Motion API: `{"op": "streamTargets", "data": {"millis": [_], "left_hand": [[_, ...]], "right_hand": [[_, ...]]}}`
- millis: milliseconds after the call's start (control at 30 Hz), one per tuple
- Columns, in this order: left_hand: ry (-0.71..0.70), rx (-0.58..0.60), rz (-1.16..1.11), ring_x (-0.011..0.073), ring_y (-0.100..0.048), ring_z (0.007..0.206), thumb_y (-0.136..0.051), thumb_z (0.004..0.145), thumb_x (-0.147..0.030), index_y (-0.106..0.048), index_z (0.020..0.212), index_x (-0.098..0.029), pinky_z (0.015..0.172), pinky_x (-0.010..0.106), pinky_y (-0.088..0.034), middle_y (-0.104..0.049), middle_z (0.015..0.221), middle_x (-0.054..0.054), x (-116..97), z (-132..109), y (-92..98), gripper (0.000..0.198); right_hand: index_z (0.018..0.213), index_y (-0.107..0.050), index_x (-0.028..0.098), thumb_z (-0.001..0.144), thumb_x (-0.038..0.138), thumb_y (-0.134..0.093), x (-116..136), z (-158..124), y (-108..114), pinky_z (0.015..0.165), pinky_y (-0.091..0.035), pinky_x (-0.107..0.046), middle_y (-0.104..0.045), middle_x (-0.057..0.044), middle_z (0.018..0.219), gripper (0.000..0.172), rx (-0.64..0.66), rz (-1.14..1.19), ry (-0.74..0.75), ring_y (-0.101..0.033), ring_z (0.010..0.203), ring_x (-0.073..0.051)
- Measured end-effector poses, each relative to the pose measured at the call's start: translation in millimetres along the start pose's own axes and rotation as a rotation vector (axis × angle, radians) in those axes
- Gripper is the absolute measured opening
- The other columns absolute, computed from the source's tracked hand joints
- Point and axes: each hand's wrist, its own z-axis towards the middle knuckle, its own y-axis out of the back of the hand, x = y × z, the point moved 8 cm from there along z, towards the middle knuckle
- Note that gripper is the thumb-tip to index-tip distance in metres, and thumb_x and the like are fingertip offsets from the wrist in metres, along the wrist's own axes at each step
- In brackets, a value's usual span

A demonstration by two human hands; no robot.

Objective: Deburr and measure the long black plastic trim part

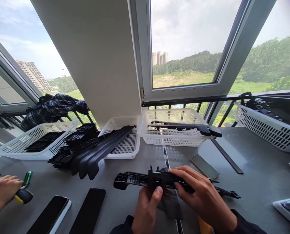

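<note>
A long black plastic part with a ribbed, hooked left end lies across both my hands, above the table. My left hand grips it from below near the middle, thumb pressed on its front. From the right, my right hand closes over the part, fingers along its top edge. A smaller black clip-like piece stands up from the part by my left thumb. Under the hands is a dark flat piece, its kind unclear. The part's thin right end sticks out beyond my right hand.
At far left, another person's hand holds a black-and-yellow handle. Phones lie in front. White baskets line the back, with long black parts leaning on one. A metal strip lies at right.
</note>
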Motion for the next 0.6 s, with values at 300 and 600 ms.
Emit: {"op": "streamTargets", "data": {"millis": [300,600], "left_hand": [[-0.023,-0.01,-0.067,0.0382,-0.071,0.113,-0.079,0.08,-0.064,-0.079,0.102,-0.015,0.1,0.046,-0.055,-0.081,0.107,0.015,1.6,6.6,4.7,0.053],[-0.017,0.012,-0.072,0.0385,-0.07,0.117,-0.079,0.081,-0.062,-0.08,0.108,-0.015,0.107,0.049,-0.052,-0.081,0.101,0.015,-5.7,6.1,4.6,0.055]], "right_hand": [[0.144,-0.061,0.029,0.111,0.029,-0.051,-2.5,-3.2,-5.0,0.099,-0.061,-0.039,-0.078,-0.005,0.133,0.034,0.059,-0.093,0.058,-0.074,0.119,-0.024],[0.141,-0.066,0.028,0.111,0.032,-0.052,-6.2,-4.1,-6.0,0.089,-0.065,-0.029,-0.079,-0.003,0.131,0.033,0.055,-0.034,0.027,-0.076,0.11,-0.02]]}}
